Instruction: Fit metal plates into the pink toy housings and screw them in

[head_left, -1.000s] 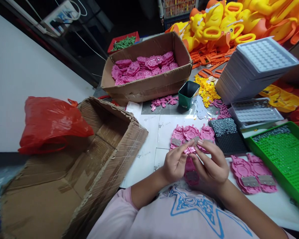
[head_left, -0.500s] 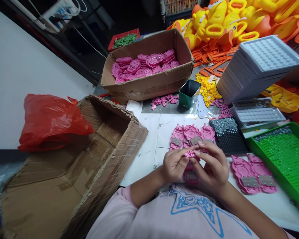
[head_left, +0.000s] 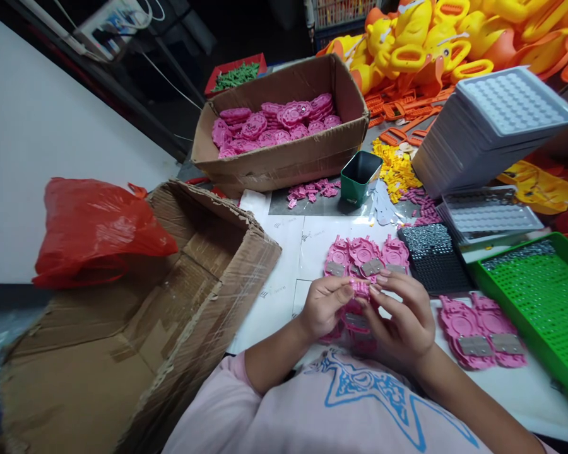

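Observation:
My left hand [head_left: 322, 306] and my right hand [head_left: 402, 312] meet in front of my chest. Both pinch a small pink plastic piece [head_left: 360, 289] between their fingertips. Under my hands lies a larger pink toy part [head_left: 357, 328] with a grey metal plate. Just beyond my fingers, three pink parts with metal plates [head_left: 365, 253] lie in a row on the white table. Two more pink parts [head_left: 480, 325] rest to the right of my right wrist.
An open cardboard box of pink parts [head_left: 284, 126] stands at the back, an empty tilted carton [head_left: 137, 315] with a red bag [head_left: 94, 227] at left. A green cup [head_left: 358, 178], black screw tray [head_left: 430, 255], green tray [head_left: 539, 296] and stacked white trays [head_left: 492, 126] fill the right.
Both hands have dropped slightly toward me and closed tighter round the small pink piece. The larger pink part under them shows more between my hands.

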The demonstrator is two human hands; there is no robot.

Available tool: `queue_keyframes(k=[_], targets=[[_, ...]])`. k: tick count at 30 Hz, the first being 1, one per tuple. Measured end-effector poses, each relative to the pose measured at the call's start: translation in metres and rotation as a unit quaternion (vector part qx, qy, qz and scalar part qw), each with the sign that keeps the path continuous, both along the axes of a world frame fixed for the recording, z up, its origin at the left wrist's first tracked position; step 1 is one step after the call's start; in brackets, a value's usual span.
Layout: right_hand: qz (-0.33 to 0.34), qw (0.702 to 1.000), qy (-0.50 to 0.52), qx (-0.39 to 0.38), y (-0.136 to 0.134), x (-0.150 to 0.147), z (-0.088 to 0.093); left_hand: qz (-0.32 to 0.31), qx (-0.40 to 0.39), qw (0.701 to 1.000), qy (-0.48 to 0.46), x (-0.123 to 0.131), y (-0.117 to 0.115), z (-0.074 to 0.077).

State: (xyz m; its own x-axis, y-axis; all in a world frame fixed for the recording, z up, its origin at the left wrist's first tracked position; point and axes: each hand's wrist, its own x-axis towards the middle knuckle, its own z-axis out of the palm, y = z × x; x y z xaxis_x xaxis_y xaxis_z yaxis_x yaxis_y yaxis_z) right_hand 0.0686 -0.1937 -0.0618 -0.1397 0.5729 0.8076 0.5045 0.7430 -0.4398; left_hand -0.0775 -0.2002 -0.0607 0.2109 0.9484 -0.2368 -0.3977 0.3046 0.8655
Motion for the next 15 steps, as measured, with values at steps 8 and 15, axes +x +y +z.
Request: queue_keyframes(k=[8, 15], targets=[[-0.022, 0.993, -0.069, -0.089, 0.003, 0.001, 0.003, 0.045, -0.029, 0.998, -0.011, 0.006, 0.005, -0.001], [0.081, 0.989, -0.021, -0.126, 0.002, -0.001, 0.003, 0.055, -0.073, 0.992, -0.085, 0.001, 0.012, 0.004]])
